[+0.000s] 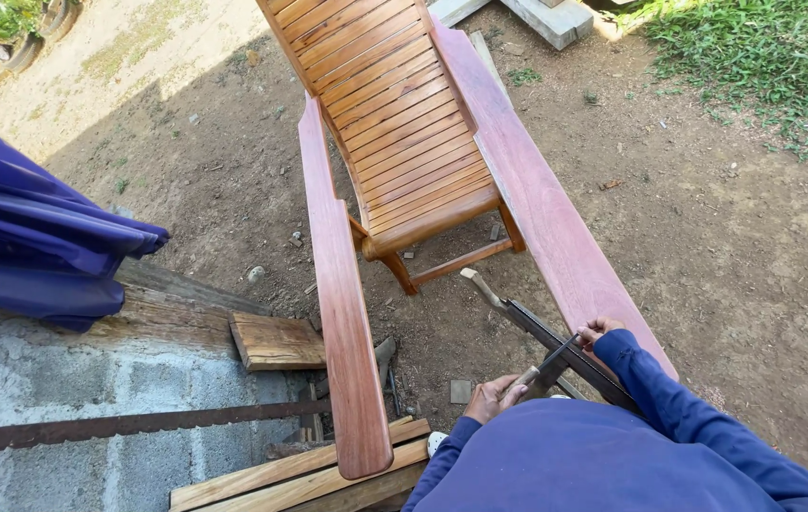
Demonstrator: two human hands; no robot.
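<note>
A long dark blade point(541, 334) with a pale wooden handle end point(473, 278) lies slanted in front of me, beside the chair's right armrest plank point(546, 209). Across it rests a thin dark tool like a file point(556, 358). My left hand point(491, 398) grips the file's pale wooden handle at the near side. My right hand point(597, 332) pinches its far tip, right next to the reddish plank. Both arms are in blue sleeves.
A slatted wooden lounge chair point(394, 114) stands on bare dirt, with a long reddish left armrest point(342, 313). Blue fabric point(34, 246) hangs at left over a concrete block wall point(63, 370). A rusty metal strip point(138, 425), a wood offcut point(276, 341) and stacked planks point(300, 479) lie near. Grass point(764, 57) at far right.
</note>
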